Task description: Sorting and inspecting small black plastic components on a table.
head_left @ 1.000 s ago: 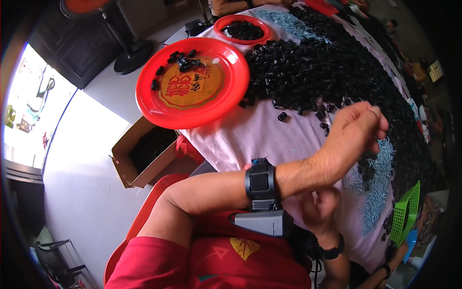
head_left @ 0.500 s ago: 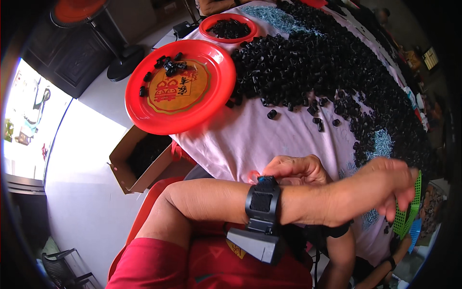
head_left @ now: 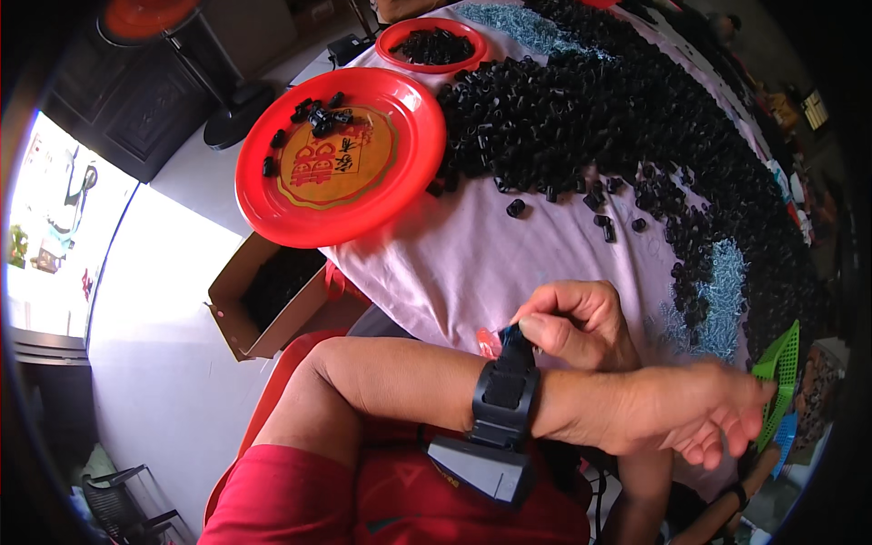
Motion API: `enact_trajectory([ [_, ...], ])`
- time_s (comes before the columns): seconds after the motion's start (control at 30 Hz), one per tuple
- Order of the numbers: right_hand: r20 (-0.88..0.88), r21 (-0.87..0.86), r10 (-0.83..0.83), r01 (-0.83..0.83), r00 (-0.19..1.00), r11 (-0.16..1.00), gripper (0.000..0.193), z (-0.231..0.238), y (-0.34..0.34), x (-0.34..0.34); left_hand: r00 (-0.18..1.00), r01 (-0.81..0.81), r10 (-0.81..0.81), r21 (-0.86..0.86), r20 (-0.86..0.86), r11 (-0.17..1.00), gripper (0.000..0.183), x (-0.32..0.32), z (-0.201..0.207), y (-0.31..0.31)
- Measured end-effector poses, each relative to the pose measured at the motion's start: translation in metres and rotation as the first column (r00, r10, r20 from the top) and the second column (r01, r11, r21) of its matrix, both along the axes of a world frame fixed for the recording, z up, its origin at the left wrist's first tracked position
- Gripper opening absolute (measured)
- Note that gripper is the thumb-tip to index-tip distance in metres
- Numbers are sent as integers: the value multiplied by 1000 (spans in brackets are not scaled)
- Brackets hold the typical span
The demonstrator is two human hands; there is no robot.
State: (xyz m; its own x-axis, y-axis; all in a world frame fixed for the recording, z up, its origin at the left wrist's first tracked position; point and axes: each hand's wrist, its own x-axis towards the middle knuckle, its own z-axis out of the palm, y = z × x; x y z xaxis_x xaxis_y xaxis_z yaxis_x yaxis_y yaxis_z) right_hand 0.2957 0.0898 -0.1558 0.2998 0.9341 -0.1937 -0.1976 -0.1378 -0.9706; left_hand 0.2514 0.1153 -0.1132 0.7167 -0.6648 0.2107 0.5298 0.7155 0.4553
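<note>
My left forearm crosses in front of me, with a black wrist strap (head_left: 505,381) around it and a grey boxy device (head_left: 486,470) on the strap's near side. Beyond that forearm, my right hand (head_left: 581,327) pinches the strap's loose black end between thumb and fingers. My left hand (head_left: 704,413) holds nothing; its fingers are apart, slightly curled and a little blurred, next to a green perforated basket (head_left: 777,377). A small shiny reddish, see-through thing (head_left: 488,342) shows beside the strap end; its kind is unclear.
A pink cloth (head_left: 563,245) covers the table, bearing a big heap of small black plastic parts (head_left: 563,118) and pale blue screws (head_left: 725,291). A red plate (head_left: 404,195) and a smaller red dish (head_left: 391,53) hold black parts. A cardboard box (head_left: 295,341) stands below left, a fan (head_left: 238,118) farther back.
My right hand has drawn the strap end up, and more of it shows. My left hand has turned and dropped slightly, its fingers spreading. The strap and device have shifted a little right.
</note>
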Motion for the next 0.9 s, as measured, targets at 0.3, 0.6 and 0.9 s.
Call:
enact_trajectory([
  [0.3, 319, 27, -297, 304, 900, 952, 18, -15, -5, 7, 971, 2, -98, -407, -217, 913, 46, 6, -10, 6],
  [0.6, 440, -117, -364, 455, 821, 883, 28, 15, -41, 72, 684, -678, 705, 520, 188, 520, 41, 55, -26, 156],
  [0.9, 904, -209, -77, 591, 421, 779, 20, 7, -43, 134, 336, -896, 127, 359, 933, -262, 17, 84, -56, 145],
])
